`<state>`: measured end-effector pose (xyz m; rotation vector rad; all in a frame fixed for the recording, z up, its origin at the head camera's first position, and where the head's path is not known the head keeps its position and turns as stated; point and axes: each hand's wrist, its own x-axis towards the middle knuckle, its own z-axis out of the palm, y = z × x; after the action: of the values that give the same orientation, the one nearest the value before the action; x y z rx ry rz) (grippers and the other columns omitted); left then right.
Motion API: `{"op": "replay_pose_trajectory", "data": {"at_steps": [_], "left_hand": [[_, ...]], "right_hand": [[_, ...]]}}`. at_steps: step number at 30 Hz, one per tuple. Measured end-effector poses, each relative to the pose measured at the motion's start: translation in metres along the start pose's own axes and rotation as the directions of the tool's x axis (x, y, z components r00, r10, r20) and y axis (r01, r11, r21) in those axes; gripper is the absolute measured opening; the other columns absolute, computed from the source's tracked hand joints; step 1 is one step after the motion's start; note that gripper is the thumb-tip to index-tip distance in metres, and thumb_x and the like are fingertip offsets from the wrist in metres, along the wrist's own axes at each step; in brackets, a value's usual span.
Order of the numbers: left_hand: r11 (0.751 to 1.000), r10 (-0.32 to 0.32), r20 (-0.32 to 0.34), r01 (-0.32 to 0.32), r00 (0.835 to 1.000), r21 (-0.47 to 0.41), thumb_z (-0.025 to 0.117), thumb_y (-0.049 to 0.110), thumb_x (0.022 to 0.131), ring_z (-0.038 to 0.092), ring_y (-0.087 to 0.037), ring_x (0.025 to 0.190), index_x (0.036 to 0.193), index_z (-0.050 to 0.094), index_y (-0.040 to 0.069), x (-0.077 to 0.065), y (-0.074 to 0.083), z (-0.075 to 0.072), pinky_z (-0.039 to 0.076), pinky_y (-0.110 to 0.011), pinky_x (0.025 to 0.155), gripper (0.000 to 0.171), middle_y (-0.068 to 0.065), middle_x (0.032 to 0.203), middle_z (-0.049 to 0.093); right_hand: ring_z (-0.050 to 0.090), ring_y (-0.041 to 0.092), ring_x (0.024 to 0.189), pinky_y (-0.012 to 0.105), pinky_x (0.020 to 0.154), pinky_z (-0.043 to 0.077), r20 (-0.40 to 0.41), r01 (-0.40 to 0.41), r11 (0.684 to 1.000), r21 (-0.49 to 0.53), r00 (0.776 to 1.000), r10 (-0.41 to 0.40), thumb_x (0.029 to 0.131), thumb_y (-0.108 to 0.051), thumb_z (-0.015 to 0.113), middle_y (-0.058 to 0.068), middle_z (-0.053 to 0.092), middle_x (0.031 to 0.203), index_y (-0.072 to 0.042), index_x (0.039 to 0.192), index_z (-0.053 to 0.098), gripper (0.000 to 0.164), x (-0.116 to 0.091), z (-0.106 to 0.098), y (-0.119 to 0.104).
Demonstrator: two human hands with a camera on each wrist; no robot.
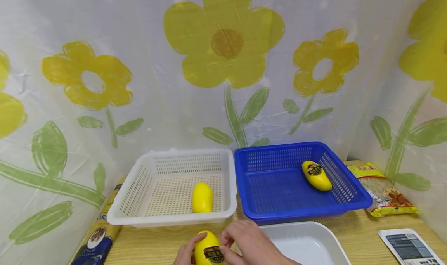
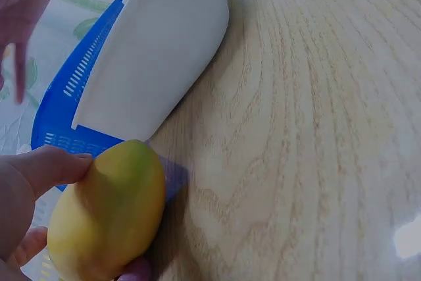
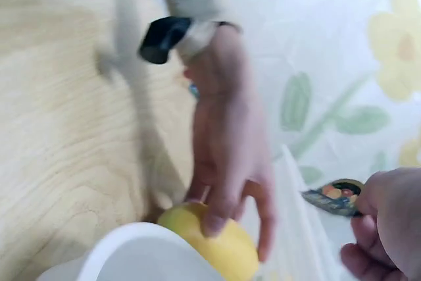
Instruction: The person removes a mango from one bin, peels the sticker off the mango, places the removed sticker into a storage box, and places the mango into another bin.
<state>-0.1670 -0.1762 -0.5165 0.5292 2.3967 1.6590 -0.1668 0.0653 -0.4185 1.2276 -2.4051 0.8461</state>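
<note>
My left hand [image 1: 186, 253] holds a yellow mango [image 1: 206, 241] low over the wooden table. In the left wrist view, its thumb lies on the side of the mango [image 2: 108, 215], near the greenish end. A dark oval sticker [image 3: 335, 197] with fruit printed on it is pinched between the thumb and fingers of my right hand [image 3: 395, 222]. From the head view, that sticker overlaps the front of the mango. The right wrist view shows it standing off to the side of the fruit, with my left hand's fingers spread over the mango.
Behind the hands stand a white basket [image 1: 136, 221] with one mango [image 1: 202, 198] and a blue basket [image 1: 279, 187] with a labelled mango [image 1: 316, 175]. A white tray [image 1: 304, 241] sits front right. Packages [image 1: 380, 187] lie right, and a blue-gold bag [image 1: 97, 234] left.
</note>
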Motion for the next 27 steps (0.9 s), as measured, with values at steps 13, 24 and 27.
{"op": "replay_pose_trajectory", "data": {"at_steps": [13,24,27], "left_hand": [[0.982,-0.168,-0.051,0.172,0.984,0.079,0.084,0.018,0.075,0.060,-0.026,0.082,0.138,0.043,-0.005,-0.002,0.008,0.003,0.053,-0.040,0.073,0.079,-0.022,0.108,0.051],[0.992,-0.114,-0.022,0.115,0.993,0.061,0.081,0.020,0.079,0.061,-0.029,0.087,0.139,0.041,-0.004,-0.008,0.009,0.006,0.055,-0.044,0.074,0.077,-0.030,0.115,0.041],[0.998,-0.051,0.026,0.050,0.998,0.042,0.079,0.018,0.081,0.064,-0.022,0.084,0.138,0.040,-0.008,-0.005,0.006,0.003,0.056,-0.037,0.072,0.074,-0.028,0.113,0.048]], "right_hand": [[0.056,-0.001,0.077,0.021,0.066,0.049,0.286,-0.421,0.790,0.447,0.903,0.320,0.095,-0.016,0.064,-0.013,0.060,0.087,-0.011,0.100,0.056,0.011,-0.060,-0.054,0.052],[0.057,0.000,0.070,0.023,0.059,0.052,0.271,-0.259,0.819,0.512,0.953,0.132,0.098,0.001,0.052,-0.003,0.057,0.080,-0.012,0.100,0.050,0.014,-0.083,-0.059,0.077],[0.058,0.000,0.070,0.024,0.058,0.051,0.273,-0.267,0.820,0.506,0.952,0.142,0.099,0.001,0.052,-0.005,0.057,0.081,-0.012,0.099,0.048,0.013,-0.087,-0.058,0.080]]}}
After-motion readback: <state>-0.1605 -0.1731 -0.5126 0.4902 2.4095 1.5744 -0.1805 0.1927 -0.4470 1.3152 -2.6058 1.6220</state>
